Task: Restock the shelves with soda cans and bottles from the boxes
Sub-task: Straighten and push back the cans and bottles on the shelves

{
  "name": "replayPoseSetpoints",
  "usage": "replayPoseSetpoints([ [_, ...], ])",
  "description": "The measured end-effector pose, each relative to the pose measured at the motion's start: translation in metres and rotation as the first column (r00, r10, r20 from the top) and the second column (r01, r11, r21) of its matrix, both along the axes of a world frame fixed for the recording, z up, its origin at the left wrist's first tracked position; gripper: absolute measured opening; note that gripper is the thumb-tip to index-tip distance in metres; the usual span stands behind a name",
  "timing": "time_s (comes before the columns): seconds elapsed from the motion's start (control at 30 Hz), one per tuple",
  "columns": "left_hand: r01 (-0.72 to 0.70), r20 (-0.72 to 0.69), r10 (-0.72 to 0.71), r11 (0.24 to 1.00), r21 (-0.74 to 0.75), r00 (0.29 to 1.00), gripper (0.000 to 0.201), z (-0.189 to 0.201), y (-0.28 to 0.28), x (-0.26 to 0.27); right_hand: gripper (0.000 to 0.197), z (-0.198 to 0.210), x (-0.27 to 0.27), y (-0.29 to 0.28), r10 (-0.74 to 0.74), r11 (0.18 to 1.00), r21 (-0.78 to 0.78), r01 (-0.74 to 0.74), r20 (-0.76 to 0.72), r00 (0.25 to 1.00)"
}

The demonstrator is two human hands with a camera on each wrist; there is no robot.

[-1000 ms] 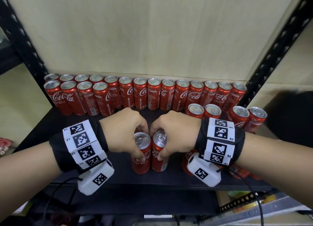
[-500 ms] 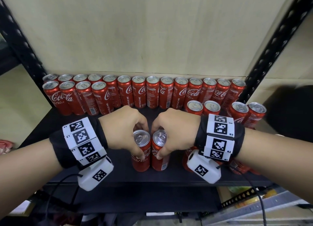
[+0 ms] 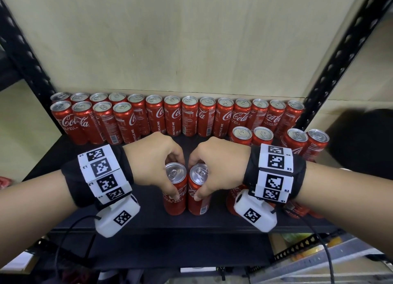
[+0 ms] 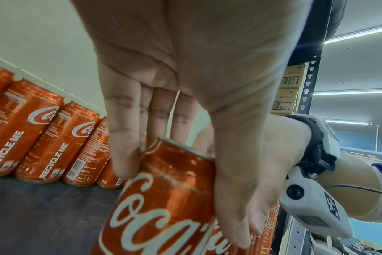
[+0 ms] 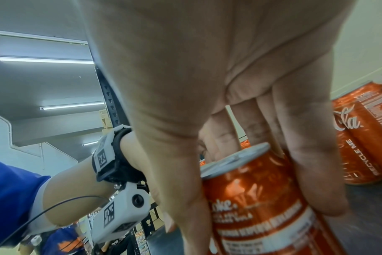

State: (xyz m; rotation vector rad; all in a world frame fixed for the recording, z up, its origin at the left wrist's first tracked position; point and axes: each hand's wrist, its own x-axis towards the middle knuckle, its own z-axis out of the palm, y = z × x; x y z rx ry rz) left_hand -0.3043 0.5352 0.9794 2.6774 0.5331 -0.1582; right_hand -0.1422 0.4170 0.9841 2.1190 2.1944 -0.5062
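Gripping two tall red cans with shiny silver tops mid-frame: my left hand [image 3: 153, 164] holds the left can [image 3: 174, 189], my right hand [image 3: 221, 162] the right can [image 3: 198, 191].

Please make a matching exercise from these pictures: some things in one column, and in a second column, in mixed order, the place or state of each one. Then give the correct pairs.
Column 1
1. left hand
2. right hand
3. back row of cans
4. shelf board

Column 2
A. black surface with cans standing on it
B. grips the left one of the two front cans
C. stands upright along the beige wall
D. grips the right one of the two front cans

Pairs: 1-B, 2-D, 3-C, 4-A
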Motion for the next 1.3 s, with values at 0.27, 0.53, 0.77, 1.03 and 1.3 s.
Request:
replayPoseSetpoints([
  [0.27,0.009,-0.003,-0.009,1.0,0.001,1.0,0.061,0.0,0.001,0.001,0.057,-0.001,0.0,0.003,-0.002,1.0,0.005,0.002,0.01,1.0],
  [0.53,0.008,0.013,-0.008,1.0,-0.011,1.0,0.06,-0.003,0.002,-0.001,0.058,0.001,0.002,0.002,-0.019,1.0,-0.023,0.018,-0.068,0.997],
  [0.77,0.02,0.014,-0.02,1.0,-0.023,1.0,0.058,-0.002,0.001,-0.001,0.06,0.002,0.0,0.002,-0.013,0.999,-0.041,0.01,-0.07,0.997],
  [1.03,0.004,-0.055,-0.011,0.992,-0.126,0.998,0.072,-0.002,0.006,-0.007,0.059,0.045,0.017,0.019,-0.083,0.996,-0.029,0.082,-0.038,0.996],
  [1.3,-0.191,-0.081,0.191,0.982,-0.002,0.978,0.061,0.038,0.065,-0.047,0.059,0.076,-0.003,0.086,-0.124,0.985,0.13,0.115,0.067,0.99],
])
